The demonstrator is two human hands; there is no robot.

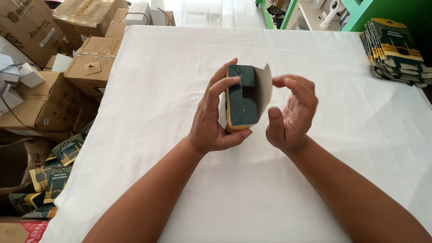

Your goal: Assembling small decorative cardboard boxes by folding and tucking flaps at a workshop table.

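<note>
My left hand [213, 119] grips a small dark green carton [241, 101] with a gold edge, held upright above the white table [180, 67]. Its thumb sits under the carton's lower corner and its fingers wrap the left side and top. A pale inner flap [264, 87] stands open on the carton's right side. My right hand [290, 114] hovers just right of the carton with fingers curled and apart, near the flap and holding nothing.
A stack of flat dark green cartons [396, 49] lies at the table's far right corner. Brown cardboard boxes [49, 99] crowd the floor to the left, with several more green cartons [54, 173] spilled below them. Green shelving [288, 11] stands beyond the table.
</note>
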